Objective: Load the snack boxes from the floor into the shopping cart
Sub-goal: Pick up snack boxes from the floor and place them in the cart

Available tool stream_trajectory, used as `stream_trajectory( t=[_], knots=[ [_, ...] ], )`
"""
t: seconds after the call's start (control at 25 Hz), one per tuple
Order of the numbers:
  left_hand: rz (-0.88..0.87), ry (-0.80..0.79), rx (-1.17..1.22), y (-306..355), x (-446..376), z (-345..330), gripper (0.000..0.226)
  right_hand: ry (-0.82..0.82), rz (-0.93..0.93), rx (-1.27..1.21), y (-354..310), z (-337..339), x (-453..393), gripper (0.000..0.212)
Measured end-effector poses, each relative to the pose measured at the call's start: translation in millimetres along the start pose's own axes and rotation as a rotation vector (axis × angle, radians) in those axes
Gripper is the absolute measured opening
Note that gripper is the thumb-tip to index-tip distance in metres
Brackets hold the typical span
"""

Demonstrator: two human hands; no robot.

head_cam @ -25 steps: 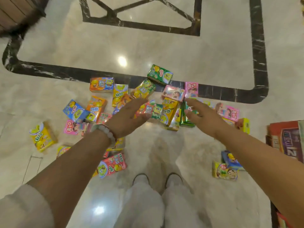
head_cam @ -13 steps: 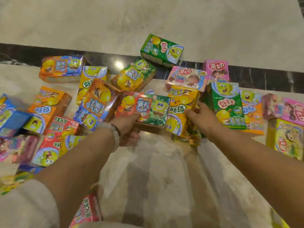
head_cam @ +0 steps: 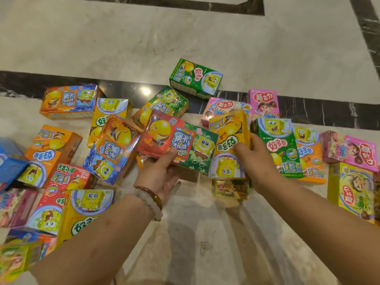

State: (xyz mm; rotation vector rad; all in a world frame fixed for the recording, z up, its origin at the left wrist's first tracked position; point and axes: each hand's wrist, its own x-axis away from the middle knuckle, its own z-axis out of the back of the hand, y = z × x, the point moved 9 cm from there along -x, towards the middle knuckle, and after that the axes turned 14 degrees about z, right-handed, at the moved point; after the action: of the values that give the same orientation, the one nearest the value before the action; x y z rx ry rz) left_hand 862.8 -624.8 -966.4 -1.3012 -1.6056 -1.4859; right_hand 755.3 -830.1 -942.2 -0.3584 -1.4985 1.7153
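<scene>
Nearest the camera, two bare forearms reach forward over a pale marble floor (head_cam: 197, 243). The left wrist wears a bead bracelet (head_cam: 151, 204) beside a dark red bangle. The left hand (head_cam: 162, 175) grips the near edge of a red-and-green box (head_cam: 178, 140), thumb on its printed face and fingers underneath, so the box tilts up off the floor. The right hand (head_cam: 255, 159) holds an upright yellow box (head_cam: 230, 145), its thumb across the front and its fingers curled round the right side; this box touches the right edge of the red-and-green one. Just below it a small gold pack (head_cam: 231, 189) lies flat.

Snack boxes are scattered on the floor on both sides: yellow, red and blue ones at the left, a green box (head_cam: 281, 149) just right of the right hand, and pink ones (head_cam: 349, 151) further right. Beyond the hands a second green box (head_cam: 195, 78) rests on a dark inlaid band (head_cam: 51, 83) that crosses the marble. The cart is out of view.
</scene>
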Motion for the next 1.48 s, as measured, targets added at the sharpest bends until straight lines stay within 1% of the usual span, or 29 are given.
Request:
stream_trajectory(
  t=[0.08, 0.12, 0.16, 0.2, 0.24, 0.28, 0.36, 0.4, 0.48, 0.52, 0.6, 0.64, 0.72, 0.76, 0.88, 0.96, 1.08, 1.2, 1.36, 1.48],
  knots=[
    [-0.073, -0.053, 0.005, 25.4, 23.5, -8.0, 0.015, 0.017, -0.031, -0.080, -16.8, 13.9, -1.8, 0.015],
    [-0.110, -0.087, 0.007, 42.3, 36.8, -12.8, 0.017, 0.021, -0.068, -0.134, -26.6, 20.7, -3.7, 0.015],
    [-0.150, -0.122, 0.001, 61.6, 53.0, -19.6, 0.025, 0.019, -0.114, -0.201, -39.3, 27.9, -5.0, 0.020],
    [-0.187, -0.152, -0.019, 81.1, 71.1, -28.1, 0.033, 0.003, -0.153, -0.269, -56.6, 33.8, -4.4, 0.024],
    [-0.228, -0.176, -0.043, 103.2, 92.2, -37.4, 0.037, -0.026, -0.164, -0.334, -81.0, 38.9, -3.9, 0.025],
    [-0.256, -0.187, -0.069, 122.7, 114.4, -46.6, 0.035, -0.074, -0.158, -0.386, -108.7, 41.1, -2.0, 0.026],
    [-0.288, -0.204, -0.132, 160.1, 166.3, -68.6, 0.032, -0.127, -0.089, -0.426, -173.3, 51.7, 5.9, 0.025],
    [-0.304, -0.214, -0.166, 177.3, 195.4, -80.8, 0.033, -0.132, -0.046, -0.414, -208.7, 59.6, 12.5, 0.029],
    [-0.354, -0.240, -0.231, 210.5, 260.8, -108.1, 0.034, -0.129, 0.014, -0.403, -280.3, 81.4, 29.8, 0.042],
    [-0.386, -0.256, -0.254, 225.7, 292.4, -121.4, 0.032, -0.129, 0.032, -0.414, -314.2, 93.3, 38.9, 0.043],
    [-0.443, -0.283, -0.298, 252.7, 358.5, -146.9, 0.030, -0.086, 0.041, -0.419, -376.5, 123.8, 55.2, 0.035],
    [-0.453, -0.299, -0.318, 266.3, 394.8, -160.2, 0.033, -0.056, 0.041, -0.411, -411.7, 142.9, 64.9, 0.034],
    [-0.457, -0.329, -0.354, 287.6, 463.2, -186.7, 0.044, -0.014, 0.067, -0.392, -481.2, 177.2, 86.0, 0.044],
    [-0.477, -0.337, -0.372, 301.1, 498.5, -201.6, 0.045, 0.002, 0.092, -0.381, -518.4, 195.7, 97.3, 0.046],
    [-0.570, -0.394, -0.451, 339.9, 621.4, -252.9, 0.043, 0.040, 0.178, -0.370, -635.0, 252.2, 139.8, 0.044],
    [-0.629, -0.445, -0.517, 361.9, 697.6, -282.6, 0.046, 0.065, 0.261, -0.336, -704.9, 288.6, 171.7, 0.045],
    [-0.688, -0.550, -0.605, 383.0, 801.9, -319.1, 0.057, 0.143, 0.401, -0.325, -791.3, 343.1, 229.4, 0.034],
    [-0.723, -0.660, -0.648, 386.5, 886.0, -336.8, 0.056, 0.244, 0.510, -0.317, -854.4, 377.0, 299.9, 0.031],
    [-0.698, -0.809, -0.693, 365.9, 960.8, -344.1, 0.030, 0.420, 0.568, -0.324, -891.2, 403.4, 399.2, 0.033],
    [-0.657, -0.889, -0.739, 337.0, 997.0, -341.8, 0.024, 0.568, 0.581, -0.312, -889.9, 418.8, 477.1, 0.028]
  ],
)
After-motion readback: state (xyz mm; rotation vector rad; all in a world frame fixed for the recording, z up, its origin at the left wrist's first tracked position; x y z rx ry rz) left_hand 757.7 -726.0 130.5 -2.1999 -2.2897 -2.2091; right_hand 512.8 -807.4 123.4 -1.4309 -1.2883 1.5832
